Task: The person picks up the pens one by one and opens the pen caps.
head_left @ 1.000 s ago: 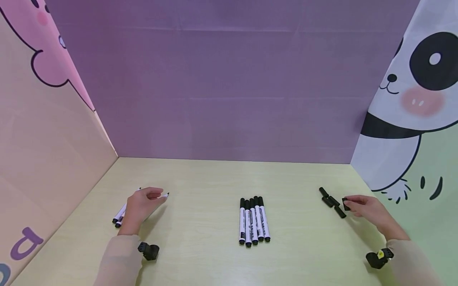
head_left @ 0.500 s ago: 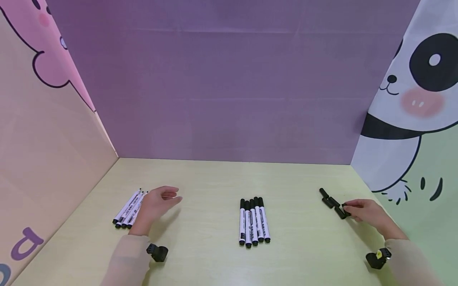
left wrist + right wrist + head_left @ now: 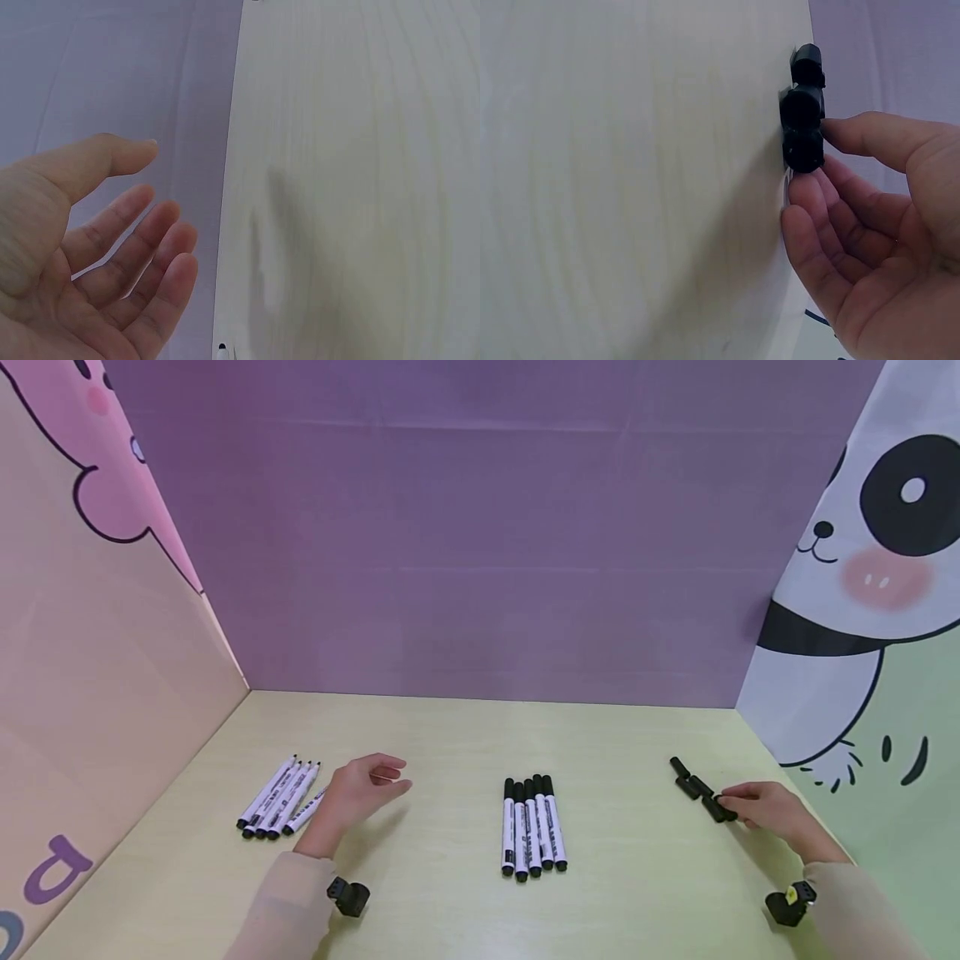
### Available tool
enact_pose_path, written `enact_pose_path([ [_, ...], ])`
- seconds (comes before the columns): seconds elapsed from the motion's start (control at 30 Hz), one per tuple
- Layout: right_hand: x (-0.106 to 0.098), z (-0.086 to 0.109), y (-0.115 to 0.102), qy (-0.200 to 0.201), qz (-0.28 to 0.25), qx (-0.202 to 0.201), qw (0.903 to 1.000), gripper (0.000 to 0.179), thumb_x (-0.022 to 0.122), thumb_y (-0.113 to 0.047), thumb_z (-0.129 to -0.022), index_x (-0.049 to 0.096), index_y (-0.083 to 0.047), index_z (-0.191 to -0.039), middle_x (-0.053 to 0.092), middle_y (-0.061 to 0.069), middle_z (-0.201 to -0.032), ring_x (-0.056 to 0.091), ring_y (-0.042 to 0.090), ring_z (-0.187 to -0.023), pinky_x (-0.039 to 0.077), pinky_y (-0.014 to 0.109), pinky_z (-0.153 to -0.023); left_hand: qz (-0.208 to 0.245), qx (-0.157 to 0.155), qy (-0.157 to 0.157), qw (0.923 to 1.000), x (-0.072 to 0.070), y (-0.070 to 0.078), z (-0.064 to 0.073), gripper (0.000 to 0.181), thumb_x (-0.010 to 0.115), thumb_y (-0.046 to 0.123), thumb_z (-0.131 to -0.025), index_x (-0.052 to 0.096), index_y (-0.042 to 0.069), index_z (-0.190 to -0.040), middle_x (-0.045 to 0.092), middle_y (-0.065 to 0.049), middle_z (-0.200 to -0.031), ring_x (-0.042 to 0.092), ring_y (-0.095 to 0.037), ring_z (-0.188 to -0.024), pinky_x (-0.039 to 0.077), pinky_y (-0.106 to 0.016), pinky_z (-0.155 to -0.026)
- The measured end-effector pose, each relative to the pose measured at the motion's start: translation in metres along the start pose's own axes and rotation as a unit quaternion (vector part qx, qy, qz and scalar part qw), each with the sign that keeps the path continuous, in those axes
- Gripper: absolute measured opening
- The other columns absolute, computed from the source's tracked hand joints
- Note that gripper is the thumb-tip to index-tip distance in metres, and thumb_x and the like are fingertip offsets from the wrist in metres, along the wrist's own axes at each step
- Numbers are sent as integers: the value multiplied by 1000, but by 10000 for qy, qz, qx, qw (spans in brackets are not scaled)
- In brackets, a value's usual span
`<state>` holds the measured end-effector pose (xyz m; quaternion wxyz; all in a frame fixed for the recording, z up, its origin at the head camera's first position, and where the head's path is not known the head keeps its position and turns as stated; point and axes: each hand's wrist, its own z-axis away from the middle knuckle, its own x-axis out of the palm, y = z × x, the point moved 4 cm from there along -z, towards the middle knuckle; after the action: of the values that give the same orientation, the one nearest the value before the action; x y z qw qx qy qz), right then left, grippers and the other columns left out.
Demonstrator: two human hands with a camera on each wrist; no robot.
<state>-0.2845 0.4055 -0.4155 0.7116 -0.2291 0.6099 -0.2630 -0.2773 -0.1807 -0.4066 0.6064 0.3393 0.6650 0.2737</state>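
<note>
My left hand (image 3: pixel 358 792) hovers above the table at the left, its fingers loosely curved with nothing between them. The left wrist view shows its thumb and fingers apart. Beside and behind it lie several uncapped white markers (image 3: pixel 279 799), tips pointing away; the rightmost is partly hidden by the hand. On the right, my right hand (image 3: pixel 776 814) pinches a black marker cap (image 3: pixel 804 153) low at the table, at the near end of a small cluster of black caps (image 3: pixel 688 787). Several capped markers (image 3: pixel 531 828) lie side by side in the middle.
The pale wooden table (image 3: pixel 435 860) meets a purple wall (image 3: pixel 487 568) at the back. Side panels with cartoon prints (image 3: pixel 892 577) stand at left and right. A small black camera (image 3: pixel 348 897) sits on each wrist.
My left hand has let go of an uncapped marker, which now lies with the others, and moved right. My right hand has lowered a black cap to the cluster's near end.
</note>
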Motion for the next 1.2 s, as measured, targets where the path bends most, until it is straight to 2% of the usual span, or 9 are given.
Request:
enact_pose_path([
  [0.23, 0, 0, 0, 30, 31, 56, 10000, 53, 62, -30, -100, 56, 16, -125, 65, 5, -94, 58, 17, -81, 50, 32, -70, 87, 6, -47, 10000, 10, 6, -1, 34, 76, 21, -90, 70, 5, -119, 71, -6, -106, 66, -24, -100, 53, -42, -84],
  [0.4, -3, 3, -3, 101, 138, -48, 9998, 53, 60, -31, -101, 55, 15, -126, 65, 8, -98, 59, 18, -82, 50, 34, -71, 154, 69, -123, 9998, 20, 13, -1, 32, 77, 21, -89, 71, 6, -117, 72, -3, -101, 66, -23, -97, 53, -39, -79],
  [0.53, -3, 6, -9, 131, 59, -229, 9996, 49, 60, -28, -101, 56, 15, -126, 67, 10, -101, 60, 18, -84, 52, 33, -72, 217, 97, -162, 9996, 27, 17, -1, 31, 77, 20, -88, 72, 7, -115, 71, -1, -97, 66, -20, -93, 53, -37, -77],
  [0.73, -3, 8, -19, 113, -12, -329, 9994, 49, 58, -27, -102, 54, 15, -127, 65, 8, -96, 58, 19, -83, 53, 34, -73, 252, 109, -190, 9994, 35, 21, -2, 30, 78, 21, -88, 73, 9, -115, 71, 1, -95, 66, -18, -92, 52, -37, -78],
  [0.93, -2, 7, -28, 187, 48, -431, 9989, 49, 59, -27, -102, 55, 15, -127, 67, 17, -107, 62, 22, -87, 54, 36, -74, 295, 101, -229, 9993, 42, 27, -1, 29, 78, 20, -88, 73, 9, -114, 70, 1, -94, 65, -18, -91, 52, -36, -75],
  [1.2, 10, 3, -45, 147, 1, -692, 9975, 45, 61, -28, -101, 59, 10, -126, 69, 14, -105, 64, 24, -90, 53, 36, -71, 263, 185, -396, 9987, 56, 34, -1, 27, 79, 20, -87, 74, 9, -112, 69, 3, -91, 65, -16, -88, 52, -35, -73],
])
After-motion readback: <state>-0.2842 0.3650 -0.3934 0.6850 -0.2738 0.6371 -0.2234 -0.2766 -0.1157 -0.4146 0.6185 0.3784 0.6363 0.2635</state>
